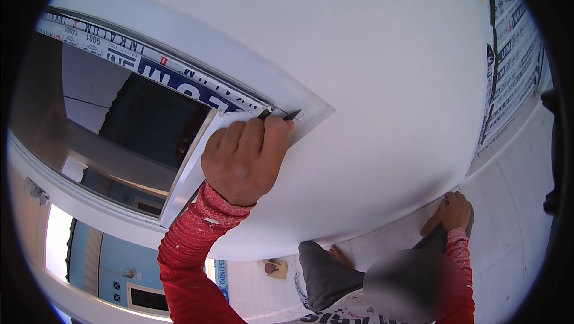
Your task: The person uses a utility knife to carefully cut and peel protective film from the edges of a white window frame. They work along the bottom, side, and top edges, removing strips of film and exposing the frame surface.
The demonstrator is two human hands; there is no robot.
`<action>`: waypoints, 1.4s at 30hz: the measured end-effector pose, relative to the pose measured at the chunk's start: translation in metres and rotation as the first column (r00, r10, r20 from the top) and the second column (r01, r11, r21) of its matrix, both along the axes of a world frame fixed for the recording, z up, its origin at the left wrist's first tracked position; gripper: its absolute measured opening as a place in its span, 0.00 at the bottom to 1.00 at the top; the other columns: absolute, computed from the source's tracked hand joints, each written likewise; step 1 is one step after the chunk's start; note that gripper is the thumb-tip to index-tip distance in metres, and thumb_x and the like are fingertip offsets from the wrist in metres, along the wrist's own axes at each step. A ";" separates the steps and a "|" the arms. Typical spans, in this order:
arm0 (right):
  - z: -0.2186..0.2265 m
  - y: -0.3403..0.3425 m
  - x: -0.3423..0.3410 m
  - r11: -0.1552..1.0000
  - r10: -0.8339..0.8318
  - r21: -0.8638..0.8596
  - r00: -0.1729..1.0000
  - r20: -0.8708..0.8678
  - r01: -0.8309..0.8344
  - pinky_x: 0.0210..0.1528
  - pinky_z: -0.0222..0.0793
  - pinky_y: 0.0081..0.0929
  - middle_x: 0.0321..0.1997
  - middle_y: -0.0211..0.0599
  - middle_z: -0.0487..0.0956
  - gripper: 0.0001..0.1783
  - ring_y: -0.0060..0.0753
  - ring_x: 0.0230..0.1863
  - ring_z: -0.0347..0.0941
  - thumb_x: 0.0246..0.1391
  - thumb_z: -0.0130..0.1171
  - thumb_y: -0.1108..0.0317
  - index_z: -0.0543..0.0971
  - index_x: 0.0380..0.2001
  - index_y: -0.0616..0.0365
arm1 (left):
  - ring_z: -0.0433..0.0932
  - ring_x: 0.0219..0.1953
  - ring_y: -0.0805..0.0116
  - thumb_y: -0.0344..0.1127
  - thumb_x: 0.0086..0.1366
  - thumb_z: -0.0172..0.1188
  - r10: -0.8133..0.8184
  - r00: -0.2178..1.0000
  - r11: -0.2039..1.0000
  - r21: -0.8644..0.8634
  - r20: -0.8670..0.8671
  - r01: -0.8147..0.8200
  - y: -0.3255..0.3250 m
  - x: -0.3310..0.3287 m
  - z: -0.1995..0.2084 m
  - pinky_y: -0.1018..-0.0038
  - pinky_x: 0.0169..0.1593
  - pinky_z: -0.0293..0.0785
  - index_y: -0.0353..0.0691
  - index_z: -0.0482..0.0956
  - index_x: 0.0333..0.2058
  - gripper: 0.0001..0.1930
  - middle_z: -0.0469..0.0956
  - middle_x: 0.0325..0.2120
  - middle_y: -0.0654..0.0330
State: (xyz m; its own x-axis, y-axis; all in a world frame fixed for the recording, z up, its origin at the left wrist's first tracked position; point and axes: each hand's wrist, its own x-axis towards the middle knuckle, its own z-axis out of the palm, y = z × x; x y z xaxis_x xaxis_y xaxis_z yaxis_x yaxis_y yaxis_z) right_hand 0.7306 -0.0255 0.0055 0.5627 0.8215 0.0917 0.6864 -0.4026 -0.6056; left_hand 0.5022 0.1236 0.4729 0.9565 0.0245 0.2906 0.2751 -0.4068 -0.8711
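Note:
My left hand [242, 156] is closed around a small dark flat blade [292, 115], at the corner of a white window frame [190, 165]. The blade's pointed end sticks out past my thumb, close against the white wall [382, 84]; its handle is mostly hidden by my fingers. Printed protective film [161, 72] in blue and white lines the frame's edge beside my knuckles. Down by the wall's foot, my right hand [456, 210] lies over my bent knee, fingers laid on the dark trouser cloth and nothing visible in them.
Film-covered panels [511, 55] stand at the right. Pale floor tiles [502, 228] run along the wall's base. A yellowish piece with a brown lump [275, 268] lies on the floor beyond my legs. Through the opening, a blue wall [128, 264] shows.

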 end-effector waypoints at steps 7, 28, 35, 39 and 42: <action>-0.001 0.002 -0.001 1.000 0.010 -0.006 1.000 0.010 -0.010 0.46 0.71 0.47 0.35 0.41 0.81 0.10 0.47 0.42 0.77 0.52 0.62 0.65 0.84 0.34 0.58 | 0.68 0.16 0.74 0.39 0.64 0.68 0.009 0.998 1.000 -0.027 0.070 -0.007 -0.002 0.008 -0.002 0.76 0.19 0.61 0.41 0.75 0.30 0.12 0.69 0.16 0.66; 0.001 0.003 -0.004 0.999 0.033 0.009 0.999 0.013 -0.033 0.46 0.72 0.47 0.34 0.41 0.81 0.09 0.46 0.41 0.77 0.52 0.62 0.65 0.84 0.33 0.58 | 0.67 0.16 0.73 0.39 0.66 0.66 0.054 0.998 0.999 -0.007 0.042 -0.054 -0.002 0.016 -0.006 0.75 0.19 0.63 0.42 0.73 0.31 0.11 0.67 0.17 0.67; 0.002 0.003 -0.006 0.999 0.033 0.008 0.999 0.021 -0.033 0.46 0.71 0.47 0.34 0.41 0.81 0.09 0.46 0.41 0.78 0.52 0.62 0.65 0.84 0.32 0.57 | 0.69 0.16 0.73 0.39 0.66 0.65 0.094 0.992 0.996 0.004 0.081 -0.095 -0.005 0.019 -0.009 0.74 0.20 0.64 0.43 0.73 0.31 0.11 0.67 0.17 0.67; 0.001 0.001 -0.005 0.999 0.044 0.015 0.999 0.011 -0.045 0.47 0.71 0.47 0.34 0.40 0.81 0.08 0.45 0.42 0.78 0.53 0.62 0.65 0.85 0.32 0.57 | 0.69 0.17 0.73 0.37 0.65 0.65 0.050 0.999 0.999 -0.022 0.013 -0.050 -0.003 0.020 -0.008 0.74 0.20 0.65 0.43 0.74 0.32 0.09 0.67 0.17 0.67; 0.001 0.001 -0.006 0.999 0.043 0.010 0.999 0.009 -0.043 0.47 0.71 0.47 0.35 0.40 0.81 0.09 0.45 0.42 0.77 0.53 0.62 0.65 0.85 0.33 0.57 | 0.70 0.17 0.72 0.36 0.64 0.64 0.034 0.999 0.999 -0.035 -0.005 -0.034 -0.003 0.021 -0.005 0.75 0.20 0.65 0.42 0.74 0.33 0.08 0.67 0.18 0.66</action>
State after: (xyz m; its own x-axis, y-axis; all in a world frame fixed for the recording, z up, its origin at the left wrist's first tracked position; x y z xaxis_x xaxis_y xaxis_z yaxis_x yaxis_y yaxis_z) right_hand 0.7247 -0.0243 0.0062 0.5263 0.8438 0.1050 0.7082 -0.3665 -0.6035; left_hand 0.5233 0.1206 0.4682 0.9563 0.0673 0.2845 0.2852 -0.4279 -0.8576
